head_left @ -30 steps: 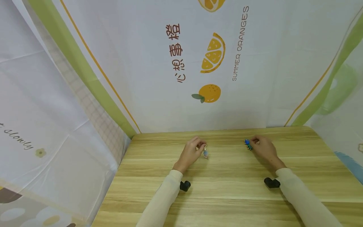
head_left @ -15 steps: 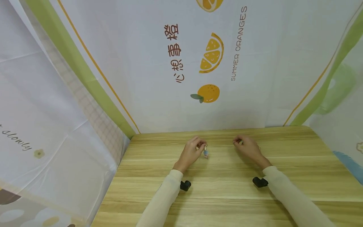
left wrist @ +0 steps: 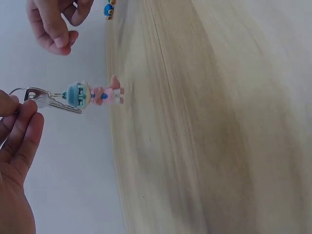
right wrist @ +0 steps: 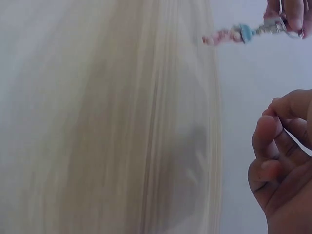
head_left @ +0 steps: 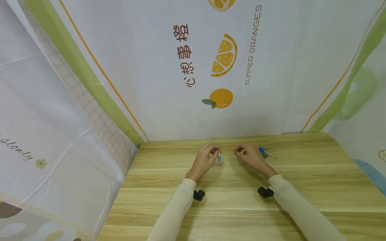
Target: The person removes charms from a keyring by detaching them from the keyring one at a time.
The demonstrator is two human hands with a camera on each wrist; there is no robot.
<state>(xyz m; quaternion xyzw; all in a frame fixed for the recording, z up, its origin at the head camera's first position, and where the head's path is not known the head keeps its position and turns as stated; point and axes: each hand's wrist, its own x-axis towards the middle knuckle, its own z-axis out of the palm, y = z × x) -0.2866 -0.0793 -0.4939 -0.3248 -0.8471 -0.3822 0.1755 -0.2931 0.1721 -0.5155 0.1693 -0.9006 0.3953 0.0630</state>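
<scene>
My left hand (head_left: 205, 158) pinches the ring end of a keychain (head_left: 219, 158) above the table. In the left wrist view, a metal key (left wrist: 63, 106) and a small figure (left wrist: 95, 95) in a light blue hat and pink clothes hang from its ring. My right hand (head_left: 249, 157) hovers a short way to the right, apart from the keychain. Its fingers (right wrist: 265, 136) are loosely bent, with nothing visible between them. Just beyond that hand lie a blue figure keychain (head_left: 261, 149) and a green one (head_left: 264, 155), their rings pointing right.
A wood-grain table (head_left: 229, 207) extends under both arms. Behind it hangs a white cloth (head_left: 156, 110) printed with oranges and lettering. More printed cloth (head_left: 60, 140) hangs at the left side. A black camera mount (head_left: 265, 192) sticks out from each sleeve.
My right hand has left the blue and green figure keychains and moved left towards my left hand. The left hand keeps its pinch on the keychain, rising very slightly.
</scene>
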